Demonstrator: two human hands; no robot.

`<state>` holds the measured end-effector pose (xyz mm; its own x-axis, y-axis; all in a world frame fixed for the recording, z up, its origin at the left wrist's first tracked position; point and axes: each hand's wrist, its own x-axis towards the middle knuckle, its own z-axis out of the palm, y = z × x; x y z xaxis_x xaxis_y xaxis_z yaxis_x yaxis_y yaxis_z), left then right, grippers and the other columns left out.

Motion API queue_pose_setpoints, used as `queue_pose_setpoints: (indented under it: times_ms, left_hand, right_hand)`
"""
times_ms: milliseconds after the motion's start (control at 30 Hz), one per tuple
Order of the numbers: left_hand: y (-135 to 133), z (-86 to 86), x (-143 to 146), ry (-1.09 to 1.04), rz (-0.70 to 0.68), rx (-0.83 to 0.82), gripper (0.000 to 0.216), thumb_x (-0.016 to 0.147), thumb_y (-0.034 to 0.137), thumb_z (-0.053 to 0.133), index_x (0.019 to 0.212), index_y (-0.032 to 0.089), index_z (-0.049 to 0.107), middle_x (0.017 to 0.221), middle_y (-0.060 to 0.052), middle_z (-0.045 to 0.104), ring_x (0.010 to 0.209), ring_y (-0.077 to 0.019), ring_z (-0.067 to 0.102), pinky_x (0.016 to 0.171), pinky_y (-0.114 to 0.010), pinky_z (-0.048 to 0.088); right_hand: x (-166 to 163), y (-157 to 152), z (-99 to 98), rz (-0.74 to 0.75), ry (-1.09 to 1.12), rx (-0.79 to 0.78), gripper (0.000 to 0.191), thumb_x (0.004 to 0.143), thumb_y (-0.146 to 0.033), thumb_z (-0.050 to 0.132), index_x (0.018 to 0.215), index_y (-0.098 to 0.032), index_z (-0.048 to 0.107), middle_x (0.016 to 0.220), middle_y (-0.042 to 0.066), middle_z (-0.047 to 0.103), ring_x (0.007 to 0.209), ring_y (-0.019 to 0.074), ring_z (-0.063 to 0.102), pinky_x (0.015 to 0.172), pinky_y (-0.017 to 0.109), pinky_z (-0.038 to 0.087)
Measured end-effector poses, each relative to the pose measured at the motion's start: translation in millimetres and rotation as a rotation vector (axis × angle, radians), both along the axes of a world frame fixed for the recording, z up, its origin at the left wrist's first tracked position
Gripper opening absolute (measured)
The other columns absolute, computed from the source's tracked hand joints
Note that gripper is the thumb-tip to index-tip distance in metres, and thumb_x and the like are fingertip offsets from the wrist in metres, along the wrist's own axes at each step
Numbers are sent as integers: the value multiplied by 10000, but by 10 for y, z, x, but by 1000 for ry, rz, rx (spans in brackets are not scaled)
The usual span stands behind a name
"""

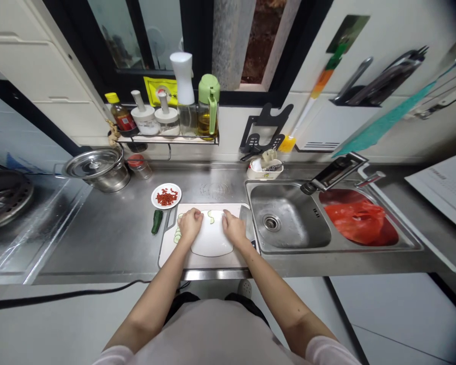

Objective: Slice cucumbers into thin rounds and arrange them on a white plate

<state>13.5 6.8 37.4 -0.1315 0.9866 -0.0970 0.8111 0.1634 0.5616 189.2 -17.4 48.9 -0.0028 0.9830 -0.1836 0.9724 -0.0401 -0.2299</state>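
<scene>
Over the middle of the cutting board (170, 259) I have a white plate (211, 241), though I can't tell whether it touches the board. My left hand (190, 224) is curled closed on its left edge, and my right hand (235, 227) pinches the right edge the same way. Thin green slices (211, 218) lie on it. Left of the board sits a cucumber piece (156, 221); beyond the board's far left corner, a small dish (154, 199) of red bits (167, 196); right of the board, the sink (292, 208).

The white plate (212, 238) obstructs the cutting board (171, 257); counter (109, 238) leftward is open.
</scene>
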Motion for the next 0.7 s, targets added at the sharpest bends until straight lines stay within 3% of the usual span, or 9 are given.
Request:
queue_pose_setpoints:
  times_ms: [167,367,500,700]
  left_hand:
    - [-302,-14,-484,-100,192,-12,232,846,404,505,967,250,627,864,-5,680,824,-177,624,780,-293,398]
    - [-627,-128,-955,-43,299,-105,239,835,415,495,952,252,625,832,-4,687,806,-187,630,765,-301,406]
    - [-766,-156,-1044,45,272,-209,243,821,444,504,926,263,628,850,-14,697,868,-235,631,811,-356,388]
    - [-837,-180,-944,109,243,-246,287,797,495,530,934,261,623,879,-17,688,891,-243,620,887,-420,347]
  right_hand:
    - [329,-286,-27,-113,92,75,421,955,-315,324,1303,-204,532,1037,91,698,911,205,637,780,274,430]
    - [551,-537,-133,-218,222,173,419,932,-348,327,1212,-200,601,846,65,708,778,191,634,705,259,415]
    - [566,-616,-193,-242,330,253,450,914,-389,321,1156,-172,631,761,62,688,694,185,611,670,257,406]
    - [498,-664,-197,-265,363,238,455,898,-407,327,1122,-178,651,742,68,683,680,193,600,669,267,407]
